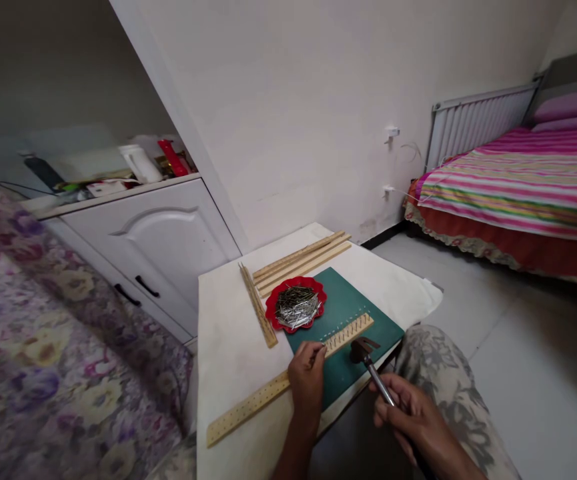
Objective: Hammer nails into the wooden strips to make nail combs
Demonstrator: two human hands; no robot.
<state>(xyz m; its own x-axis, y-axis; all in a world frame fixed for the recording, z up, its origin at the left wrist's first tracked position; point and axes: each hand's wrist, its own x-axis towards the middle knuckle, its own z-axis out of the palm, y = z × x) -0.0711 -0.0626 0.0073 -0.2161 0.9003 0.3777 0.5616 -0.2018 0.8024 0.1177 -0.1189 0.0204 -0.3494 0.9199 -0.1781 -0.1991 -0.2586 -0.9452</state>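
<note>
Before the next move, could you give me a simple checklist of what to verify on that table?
1. Right grip closed around the hammer: ok.
2. Hammer head clear of the left grip: ok, a gap shows between them.
3. Wooden strip backed by the green mat under the row of standing nails: ok.
4. Nail pinched in the left grip: cannot tell, the fingers hide it.
5. Loose nails gathered in the red dish: ok, many lie inside.
6. Standing nails firmly seated: cannot tell.

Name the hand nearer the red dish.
Left. The left hand is just nearside of the red dish; the right hand, holding the hammer, is farther off to the right.
</note>
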